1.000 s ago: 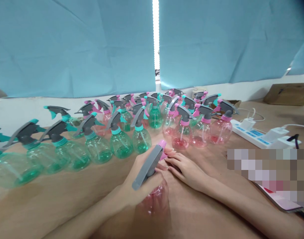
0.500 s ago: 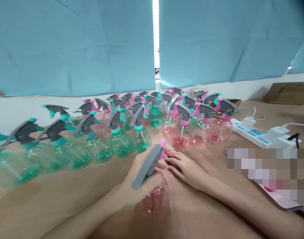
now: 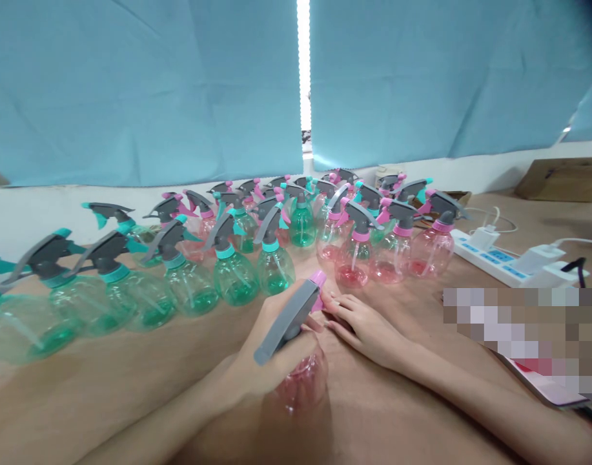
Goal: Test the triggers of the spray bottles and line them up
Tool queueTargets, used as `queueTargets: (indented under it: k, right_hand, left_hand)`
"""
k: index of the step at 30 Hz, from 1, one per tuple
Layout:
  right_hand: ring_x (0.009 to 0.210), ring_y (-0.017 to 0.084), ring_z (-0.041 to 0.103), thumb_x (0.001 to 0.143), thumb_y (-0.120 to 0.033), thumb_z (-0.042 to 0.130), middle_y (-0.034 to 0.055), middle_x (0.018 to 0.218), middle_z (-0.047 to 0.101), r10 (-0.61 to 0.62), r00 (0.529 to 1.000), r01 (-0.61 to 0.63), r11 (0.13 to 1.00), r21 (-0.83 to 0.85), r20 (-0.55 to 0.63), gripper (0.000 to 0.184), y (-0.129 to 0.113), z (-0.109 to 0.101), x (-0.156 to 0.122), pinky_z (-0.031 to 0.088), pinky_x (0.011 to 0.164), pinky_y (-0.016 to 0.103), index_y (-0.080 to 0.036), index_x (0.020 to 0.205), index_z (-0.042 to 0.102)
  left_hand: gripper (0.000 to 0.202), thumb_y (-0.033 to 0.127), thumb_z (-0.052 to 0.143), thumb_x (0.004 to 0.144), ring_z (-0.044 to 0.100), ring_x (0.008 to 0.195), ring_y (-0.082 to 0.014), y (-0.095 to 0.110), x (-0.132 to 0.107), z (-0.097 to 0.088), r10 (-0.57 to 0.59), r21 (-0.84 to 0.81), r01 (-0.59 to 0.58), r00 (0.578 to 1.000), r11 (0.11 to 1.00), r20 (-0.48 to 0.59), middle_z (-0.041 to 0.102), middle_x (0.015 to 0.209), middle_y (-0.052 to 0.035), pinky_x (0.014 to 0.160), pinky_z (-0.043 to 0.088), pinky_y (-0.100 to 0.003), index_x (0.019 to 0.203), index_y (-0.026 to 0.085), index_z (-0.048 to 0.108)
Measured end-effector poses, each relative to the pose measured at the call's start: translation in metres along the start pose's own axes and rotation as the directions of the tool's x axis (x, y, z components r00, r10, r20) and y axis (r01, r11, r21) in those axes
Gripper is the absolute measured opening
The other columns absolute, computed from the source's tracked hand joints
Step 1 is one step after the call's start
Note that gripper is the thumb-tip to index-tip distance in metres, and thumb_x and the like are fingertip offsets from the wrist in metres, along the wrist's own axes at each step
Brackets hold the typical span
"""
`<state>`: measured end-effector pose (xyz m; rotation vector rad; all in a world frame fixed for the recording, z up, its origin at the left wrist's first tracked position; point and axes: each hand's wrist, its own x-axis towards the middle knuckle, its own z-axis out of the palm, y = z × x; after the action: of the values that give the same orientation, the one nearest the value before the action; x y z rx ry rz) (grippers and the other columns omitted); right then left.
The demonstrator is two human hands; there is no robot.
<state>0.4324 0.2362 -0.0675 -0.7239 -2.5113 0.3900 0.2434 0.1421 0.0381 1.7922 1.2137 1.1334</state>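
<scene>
A pink spray bottle (image 3: 303,381) with a grey head and pink nozzle tilts in front of me. My left hand (image 3: 276,329) is wrapped round its neck, just under the spray head, with the fingers partly hidden behind it. To its right, my right hand (image 3: 366,326) rests low with fingers stretched out toward the left. Its fingertips are beside the pink trigger and my left fingers; whether they touch the bottle I cannot tell. Just beyond my hands stand a green spray bottle (image 3: 275,271) and a pink spray bottle (image 3: 352,268).
Several green spray bottles (image 3: 192,290) line the left, with more pink and green ones behind. On the right lie a white power strip (image 3: 489,258) with plugged chargers and a partly blurred phone-like device (image 3: 542,381). A cardboard box (image 3: 561,179) sits at the back right.
Almost nothing differs. The spray head in my left hand has shifted very slightly; my right hand stays beside it.
</scene>
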Motion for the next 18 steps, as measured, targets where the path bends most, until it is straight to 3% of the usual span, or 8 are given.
queueTargets:
  k: [7, 18]
  right_hand:
    - [0.121, 0.026, 0.053, 0.097, -0.029, 0.046, 0.0104, 0.122, 0.064, -0.01, 1.0, 0.01, 1.0, 0.006, 0.004, 0.026, 0.0035, 0.0038, -0.0009, 0.047, 0.099, 0.043, -0.02, 0.114, 0.063]
    - [0.121, 0.027, 0.056, 0.096, -0.029, 0.045, 0.012, 0.127, 0.062, -0.001, 1.0, 0.001, 1.0, -0.014, -0.001, 0.03, 0.0042, 0.0035, -0.0023, 0.048, 0.099, 0.044, -0.018, 0.118, 0.063]
  left_hand:
    - [0.015, 0.009, 0.052, 0.069, 0.042, 0.052, -0.0094, 0.007, 0.0058, 0.0008, 0.074, 0.053, -0.073, 0.997, 0.996, -0.022, 0.047, 0.061, 0.0057, 0.054, 0.044, -0.024, 0.08, 0.019, 0.055]
    - [0.014, 0.008, 0.05, 0.071, 0.045, 0.053, -0.0104, 0.0081, 0.0026, 0.0, 0.097, 0.056, -0.096, 0.995, 0.994, -0.023, 0.05, 0.064, 0.0038, 0.054, 0.045, -0.026, 0.079, 0.019, 0.053]
